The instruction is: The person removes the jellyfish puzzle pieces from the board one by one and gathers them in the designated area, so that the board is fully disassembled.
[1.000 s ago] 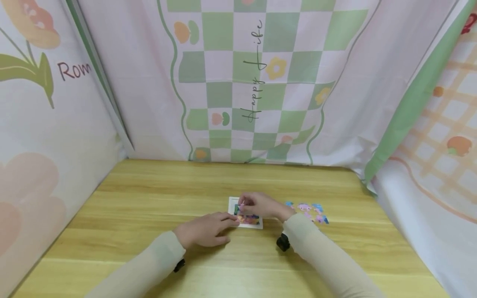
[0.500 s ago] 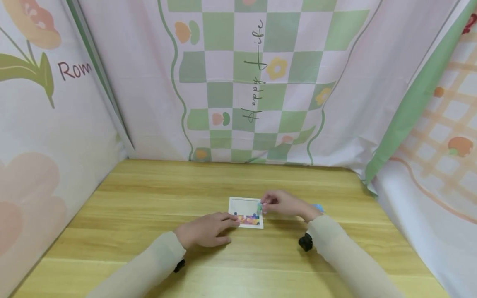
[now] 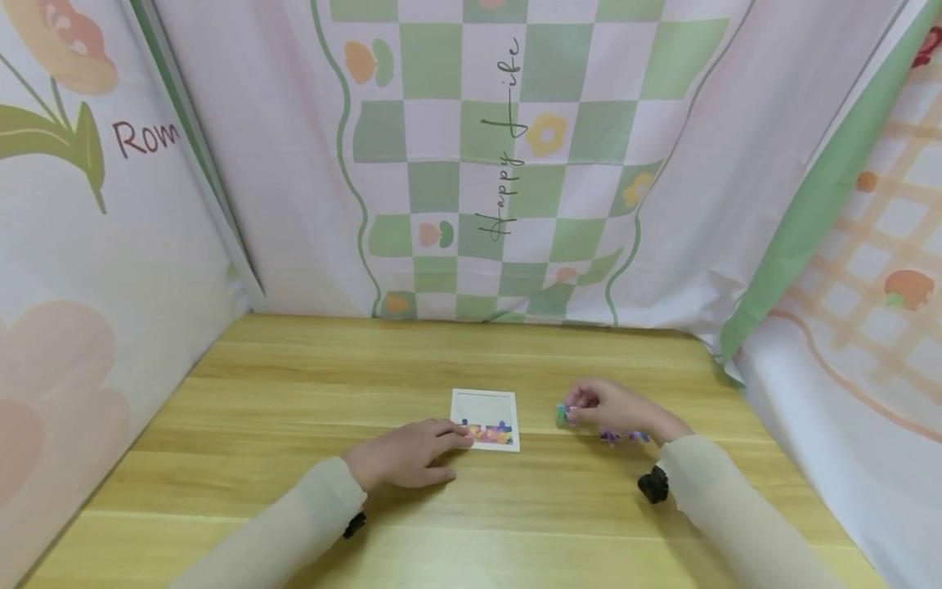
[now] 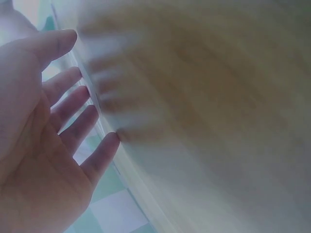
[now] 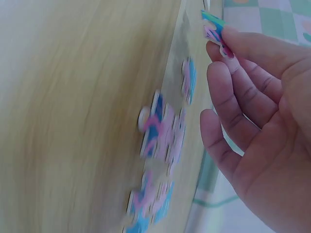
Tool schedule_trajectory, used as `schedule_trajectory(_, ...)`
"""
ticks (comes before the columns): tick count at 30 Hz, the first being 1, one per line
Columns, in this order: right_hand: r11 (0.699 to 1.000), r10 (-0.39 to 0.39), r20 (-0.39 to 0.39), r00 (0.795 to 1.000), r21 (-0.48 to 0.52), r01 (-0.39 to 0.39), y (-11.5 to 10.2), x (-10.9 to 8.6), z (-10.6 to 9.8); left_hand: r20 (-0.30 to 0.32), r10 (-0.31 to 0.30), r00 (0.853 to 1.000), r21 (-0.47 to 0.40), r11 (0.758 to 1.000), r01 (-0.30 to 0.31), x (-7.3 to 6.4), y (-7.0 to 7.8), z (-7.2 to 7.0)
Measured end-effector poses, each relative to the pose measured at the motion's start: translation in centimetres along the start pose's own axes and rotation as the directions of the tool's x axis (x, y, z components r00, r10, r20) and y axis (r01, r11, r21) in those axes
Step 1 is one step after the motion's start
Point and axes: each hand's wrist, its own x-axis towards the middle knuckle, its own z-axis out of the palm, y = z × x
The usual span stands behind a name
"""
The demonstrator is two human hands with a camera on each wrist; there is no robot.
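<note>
My right hand [image 3: 616, 409] pinches a jigsaw puzzle piece [image 3: 562, 415] between thumb and fingers. In the right wrist view this green, blue and pink piece [image 5: 214, 30] is held above the table. Loose pieces [image 5: 164, 130] lie below and beside that hand, partly hidden by it in the head view. The white puzzle tray [image 3: 487, 405] lies flat, with joined pink, orange and purple pieces [image 3: 491, 434] along its near side. My left hand [image 3: 408, 454] lies with extended fingers, fingertips on the tray's near left corner. In the left wrist view the fingers [image 4: 73, 133] look straight and hold nothing.
The wooden table [image 3: 324, 368] spreads around both hands. Patterned cloth [image 3: 530, 188] hangs behind it, with more cloth on the left and right sides. A small black wrist camera [image 3: 653, 484] sits under the right sleeve.
My right hand has moved right, from over the tray to beside the loose pieces, carrying the puzzle piece away from the tray. The left hand has stayed in place.
</note>
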Motion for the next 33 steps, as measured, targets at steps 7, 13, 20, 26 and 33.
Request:
schedule_trajectory(7,0.999,0.037,0.028,0.999,0.026,-0.038,0.6,-1.1,-0.6,-0.001,0.003,1.0,-0.009,1.0,-0.003,-0.1,0.0,-0.1)
schedule_trajectory(13,1.0,0.014,0.035,0.999,-0.014,-0.013,0.9,-1.3,-0.4,0.001,0.001,1.0,-0.015,1.0,-0.001,0.0,0.0,-0.1)
schedule_trajectory(20,1.0,0.02,0.027,0.999,-0.012,-0.02,1.3,-1.1,0.0,0.008,-0.005,1.0,-0.02,1.0,0.006,0.0,0.0,-0.1)
schedule_trajectory(26,0.999,0.048,0.03,0.998,-0.013,-0.048,1.3,-1.0,0.2,0.021,-0.021,1.0,-0.018,1.0,0.022,0.0,-0.1,0.0)
schedule_trajectory(33,0.998,0.064,0.037,0.997,-0.001,-0.064,1.2,-0.9,0.3,0.025,-0.026,0.999,-0.014,1.0,0.026,0.1,-0.2,0.1)
